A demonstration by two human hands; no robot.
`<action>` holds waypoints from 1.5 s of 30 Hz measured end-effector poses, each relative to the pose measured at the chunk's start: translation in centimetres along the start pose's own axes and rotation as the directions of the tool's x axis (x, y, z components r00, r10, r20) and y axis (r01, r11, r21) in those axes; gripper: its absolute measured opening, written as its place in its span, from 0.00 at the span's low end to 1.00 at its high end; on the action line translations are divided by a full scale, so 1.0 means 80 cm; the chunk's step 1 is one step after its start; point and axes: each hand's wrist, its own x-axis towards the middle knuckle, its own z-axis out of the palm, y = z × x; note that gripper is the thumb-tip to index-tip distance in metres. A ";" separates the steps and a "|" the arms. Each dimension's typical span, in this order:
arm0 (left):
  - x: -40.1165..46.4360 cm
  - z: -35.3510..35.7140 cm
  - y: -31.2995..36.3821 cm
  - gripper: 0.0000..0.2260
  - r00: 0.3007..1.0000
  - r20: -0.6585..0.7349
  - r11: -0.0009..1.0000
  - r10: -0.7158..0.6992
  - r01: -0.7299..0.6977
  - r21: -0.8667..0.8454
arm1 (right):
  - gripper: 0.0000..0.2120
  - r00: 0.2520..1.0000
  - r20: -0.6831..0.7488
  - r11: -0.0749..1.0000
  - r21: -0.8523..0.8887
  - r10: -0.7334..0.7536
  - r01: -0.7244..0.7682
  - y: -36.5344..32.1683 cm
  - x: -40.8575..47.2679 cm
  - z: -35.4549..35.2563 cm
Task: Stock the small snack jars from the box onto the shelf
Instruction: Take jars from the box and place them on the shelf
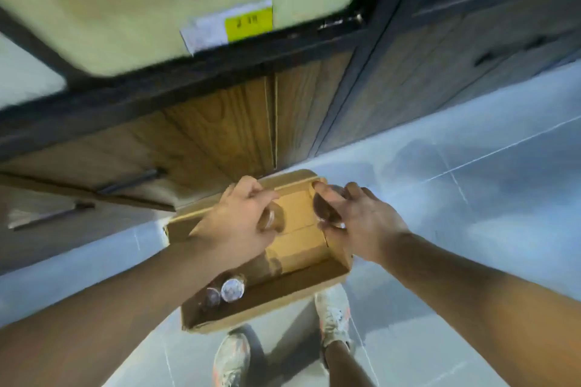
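At the centre of the frame, you are gripping one small jar in your left hand and another jar in your right hand, fingers curled round each, above the open cardboard box. Two more jars are lying at its lower-left corner. Judging by the blur, you should be lifting steadily, keeping both jars upright toward the shelf at the upper frame.

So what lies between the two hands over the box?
In the head view, only the bare cardboard floor of the box shows between the left hand and right hand, each holding a jar.
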 end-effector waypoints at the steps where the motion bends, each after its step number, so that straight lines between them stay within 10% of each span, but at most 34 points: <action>1: -0.011 -0.035 0.025 0.30 0.999 0.008 0.999 0.041 -0.041 0.015 | 0.35 0.999 -0.039 1.000 0.009 0.030 -0.029 -0.004 -0.026 -0.039; 10: -0.166 -0.317 0.292 0.25 0.894 -0.046 0.891 0.445 -0.436 0.127 | 0.32 0.837 -0.333 0.874 0.381 0.434 -0.301 -0.022 -0.329 -0.348; 21: -0.391 -0.441 0.636 0.32 0.560 0.009 0.552 0.829 -0.820 0.153 | 0.30 0.377 -0.509 0.634 0.601 0.773 -0.487 -0.024 -0.785 -0.475; 32: -0.636 -0.295 0.896 0.33 0.241 0.206 0.221 0.948 -0.968 0.118 | 0.30 -0.011 -0.435 0.335 0.709 0.901 -0.620 -0.043 -1.200 -0.338; 45: -0.980 0.031 1.076 0.28 -0.304 0.439 -0.213 0.845 -0.946 -0.244 | 0.30 -0.442 -0.009 -0.303 0.717 0.897 -0.628 -0.195 -1.563 -0.050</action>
